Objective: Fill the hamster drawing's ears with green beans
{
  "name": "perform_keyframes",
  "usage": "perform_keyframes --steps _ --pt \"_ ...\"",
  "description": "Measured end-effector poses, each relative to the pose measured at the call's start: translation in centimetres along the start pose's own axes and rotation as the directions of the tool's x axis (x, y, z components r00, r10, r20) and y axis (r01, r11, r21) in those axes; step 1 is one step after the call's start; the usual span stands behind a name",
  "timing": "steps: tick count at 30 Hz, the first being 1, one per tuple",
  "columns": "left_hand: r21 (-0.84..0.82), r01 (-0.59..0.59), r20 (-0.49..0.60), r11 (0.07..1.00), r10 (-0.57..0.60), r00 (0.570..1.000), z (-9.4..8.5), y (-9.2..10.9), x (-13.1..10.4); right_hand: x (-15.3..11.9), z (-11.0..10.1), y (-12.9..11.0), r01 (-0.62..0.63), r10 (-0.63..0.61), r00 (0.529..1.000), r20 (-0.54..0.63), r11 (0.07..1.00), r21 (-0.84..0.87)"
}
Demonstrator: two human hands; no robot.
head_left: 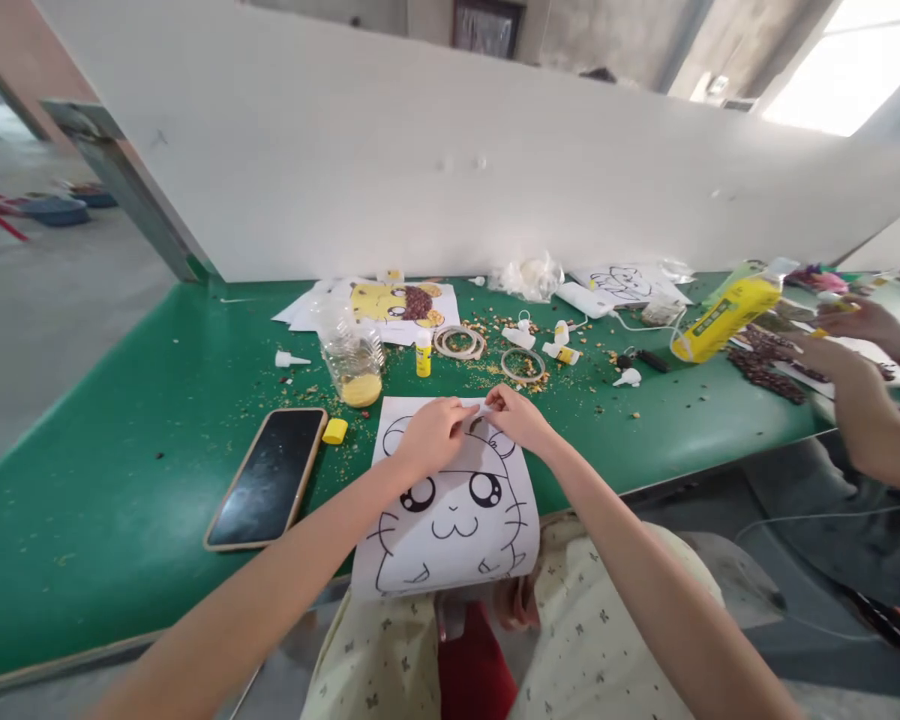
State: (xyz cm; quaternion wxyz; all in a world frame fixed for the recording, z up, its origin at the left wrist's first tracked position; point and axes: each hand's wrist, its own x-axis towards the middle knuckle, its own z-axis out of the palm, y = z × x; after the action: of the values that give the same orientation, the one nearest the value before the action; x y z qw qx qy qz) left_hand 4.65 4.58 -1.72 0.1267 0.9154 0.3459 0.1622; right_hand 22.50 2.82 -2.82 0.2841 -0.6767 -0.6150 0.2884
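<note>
A white sheet with a black line drawing of a hamster [450,520] lies before me, its lower end curving down over the table edge. My left hand [439,435] rests on the upper part of the drawing, fingers stretched toward the right, index and thumb slightly apart. Close beside it, my right hand [521,418] is closed in a pinch at the sheet's top edge. What sits between its fingertips is too small to make out. Beyond the sheet stand a yellow glue stick [423,355] and a clear plastic jar [351,355] with yellow grains in it.
A phone [270,480] and a yellow cap [335,431] lie at left. Behind are a partly coloured picture [401,305], tape rings [460,342], small glue bottles [562,352] and scattered grains. A yellow bottle [727,318] leans at right, near a co-worker's arms [862,380]. A white partition [420,160] rises behind.
</note>
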Motion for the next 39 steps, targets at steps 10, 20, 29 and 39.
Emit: perform_keyframes --steps 10,20,29,39 --pt "0.131 -0.048 0.057 0.990 0.041 0.998 -0.8 0.7 -0.6 -1.5 1.7 -0.6 0.100 -0.089 0.983 -0.161 0.993 0.060" --pt "0.245 -0.052 0.011 0.968 0.051 0.999 -3.2 3.0 -2.3 -2.5 2.1 -1.3 0.117 -0.076 0.943 -0.324 0.987 0.107" --pt "0.274 -0.005 0.013 0.962 0.001 1.000 -2.9 3.2 -2.9 -3.6 2.6 -1.6 0.198 -0.128 0.918 -0.375 0.967 0.157" --pt "0.294 0.017 0.000 0.956 -0.017 1.000 -1.8 3.0 -2.7 -3.6 2.4 -1.3 0.259 -0.146 0.918 -0.369 0.925 0.279"
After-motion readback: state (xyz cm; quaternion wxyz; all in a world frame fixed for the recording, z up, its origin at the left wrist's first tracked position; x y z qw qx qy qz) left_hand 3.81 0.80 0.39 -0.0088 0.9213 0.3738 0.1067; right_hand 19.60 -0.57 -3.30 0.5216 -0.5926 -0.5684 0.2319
